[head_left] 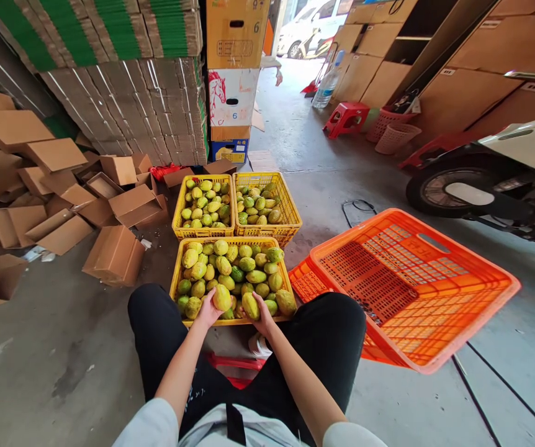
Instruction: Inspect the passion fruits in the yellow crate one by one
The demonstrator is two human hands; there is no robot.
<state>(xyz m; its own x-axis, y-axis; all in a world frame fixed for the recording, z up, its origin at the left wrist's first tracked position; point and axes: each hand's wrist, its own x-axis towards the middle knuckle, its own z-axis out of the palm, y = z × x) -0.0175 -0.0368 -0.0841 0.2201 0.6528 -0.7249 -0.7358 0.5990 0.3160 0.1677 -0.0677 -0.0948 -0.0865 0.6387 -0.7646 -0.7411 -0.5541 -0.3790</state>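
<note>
My left hand point(208, 311) is closed around a yellow, oval mango-like fruit point(222, 298). In my right hand point(264, 318) is another such fruit point(250, 306), yellow-green and longer. Both hands hover over the near edge of a yellow plastic crate point(175, 264) between my knees. That crate is filled with loose yellow and green fruit point(223, 266) of the same kind. The fingers under each held fruit are partly hidden.
Two more yellow crates, left point(178, 233) and right point(295, 218), hold similar fruit behind. An orange crate point(472, 273) lies tilted on my right, near a motorbike point(472, 186). Loose cardboard boxes point(115, 254) litter the left; a red stool point(346, 118) stands farther back.
</note>
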